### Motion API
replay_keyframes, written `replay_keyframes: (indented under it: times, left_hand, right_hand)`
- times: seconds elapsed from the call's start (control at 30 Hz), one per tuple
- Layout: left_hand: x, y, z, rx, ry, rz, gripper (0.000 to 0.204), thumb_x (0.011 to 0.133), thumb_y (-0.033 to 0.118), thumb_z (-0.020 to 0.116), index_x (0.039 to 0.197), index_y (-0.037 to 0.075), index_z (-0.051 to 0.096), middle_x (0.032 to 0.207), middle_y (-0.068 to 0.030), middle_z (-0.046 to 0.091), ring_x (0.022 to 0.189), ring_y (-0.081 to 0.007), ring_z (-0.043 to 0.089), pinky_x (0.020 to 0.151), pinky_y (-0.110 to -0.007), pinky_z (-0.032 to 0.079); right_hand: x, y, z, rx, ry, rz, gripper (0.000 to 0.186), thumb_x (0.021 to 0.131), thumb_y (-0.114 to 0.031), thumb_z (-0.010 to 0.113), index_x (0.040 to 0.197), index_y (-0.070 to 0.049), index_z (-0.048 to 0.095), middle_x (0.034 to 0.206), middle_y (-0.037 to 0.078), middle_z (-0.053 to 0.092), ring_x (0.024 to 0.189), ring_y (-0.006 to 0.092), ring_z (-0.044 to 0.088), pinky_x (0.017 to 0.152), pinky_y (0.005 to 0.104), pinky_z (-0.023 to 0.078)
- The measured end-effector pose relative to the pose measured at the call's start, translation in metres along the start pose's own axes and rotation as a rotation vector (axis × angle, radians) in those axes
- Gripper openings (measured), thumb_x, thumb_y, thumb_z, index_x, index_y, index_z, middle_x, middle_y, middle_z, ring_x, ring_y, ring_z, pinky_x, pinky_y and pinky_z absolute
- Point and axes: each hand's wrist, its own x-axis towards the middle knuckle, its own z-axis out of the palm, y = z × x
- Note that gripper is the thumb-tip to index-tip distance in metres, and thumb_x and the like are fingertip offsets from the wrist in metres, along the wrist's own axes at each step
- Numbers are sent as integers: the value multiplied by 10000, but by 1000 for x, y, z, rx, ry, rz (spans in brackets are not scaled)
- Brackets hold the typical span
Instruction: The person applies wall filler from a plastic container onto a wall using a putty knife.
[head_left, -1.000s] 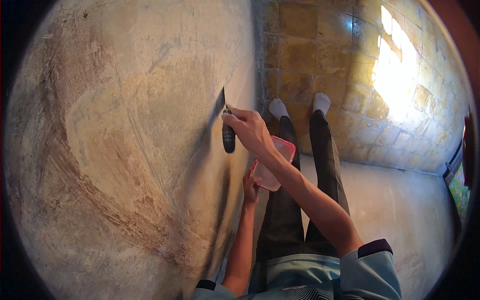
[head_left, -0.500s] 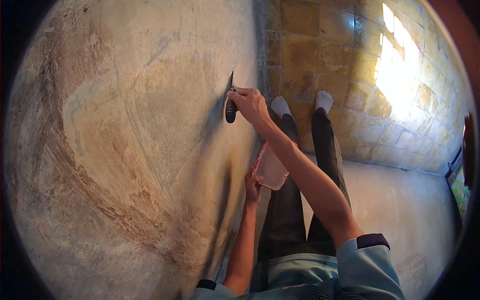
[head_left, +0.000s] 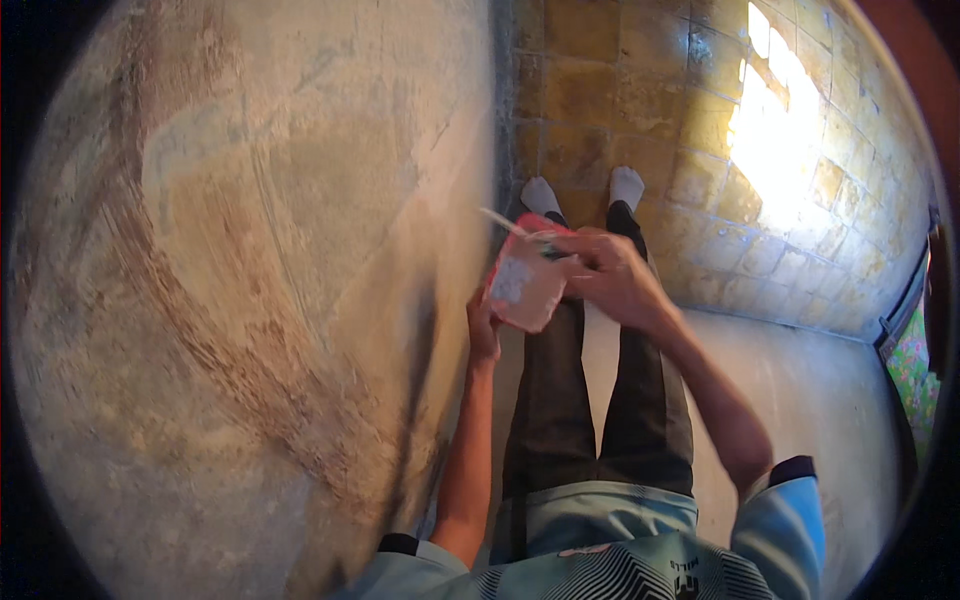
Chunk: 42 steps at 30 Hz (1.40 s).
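My left hand (head_left: 483, 325) holds a shallow pink-red container (head_left: 543, 222) by its left side, in front of my legs. Pale paste, with a whitish patch in it, lies inside. Over the container's right part, my right hand (head_left: 612, 272) is closed around the handle of a putty knife (head_left: 499, 219). Its thin pale blade juts out to the left across the far rim, blurred by motion. The fingers cover most of the handle. On my left is a plastered wall (head_left: 270, 260), patchy in beige and brown.
Yellow-brown floor tiles (head_left: 580, 95) stretch ahead, with a bright sunlit patch (head_left: 785, 135) at the right. My feet in white socks (head_left: 627, 187) stand close to the wall. Floral fabric (head_left: 912, 370) hangs at the far right edge.
My right hand has come away from the wall with the putty knife, back and to the right, to the container. My left hand has raised the container slightly.
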Motion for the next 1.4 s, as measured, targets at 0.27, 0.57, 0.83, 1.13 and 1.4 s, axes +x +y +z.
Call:
replay_keyframes:
  times: [0.27, 0.57, 0.83, 1.13, 1.4]
  left_hand:
    - [38, 36, 29, -82, -85, 87, 657, 687, 137, 532, 1319, -41, 503, 1212, -116, 602, 1104, -203, 582, 937, -318, 470]
    - [34, 58, 63, 10, -87, 257, 657, 670, 104, 527, 1313, -29, 525, 1216, -105, 601, 1132, -188, 572, 962, -315, 460]
    - [47, 63, 77, 118, -182, 358, 669, 672, 72, 579, 1326, -44, 505, 1242, -129, 583, 1131, -199, 566, 965, -302, 449]
    - [49, 66, 88, 239, -188, 425, 648, 673, 99, 584, 1308, -17, 541, 1257, -127, 584, 1134, -201, 575, 953, -307, 475]
    - [48, 70, 81, 204, -200, 416, 611, 716, 71, 629, 1305, -45, 513, 1197, -126, 580, 1052, -179, 582, 900, -291, 481]
  right_hand:
    - [-60, 4, -62, -743, -158, -2, 400, 847, -89, 578, 1242, -138, 613, 964, 130, 499, 890, 308, 582, 788, 427, 502]
    - [-84, 13, -122, -672, -35, -3, 427, 857, -76, 565, 1283, -84, 582, 850, 163, 553, 816, 330, 575, 773, 412, 467]
    - [-40, -53, -125, -734, -5, -118, 323, 864, -64, 595, 1184, -41, 632, 755, 140, 558, 703, 261, 576, 652, 360, 463]
    - [-33, -116, -102, -1259, -272, -254, 221, 818, -112, 626, 1029, -64, 672, 827, 103, 610, 768, 280, 630, 663, 397, 522]
    - [-22, -111, -78, -1332, -329, -268, 136, 848, -138, 585, 941, -56, 640, 820, 92, 580, 823, 255, 616, 675, 412, 500]
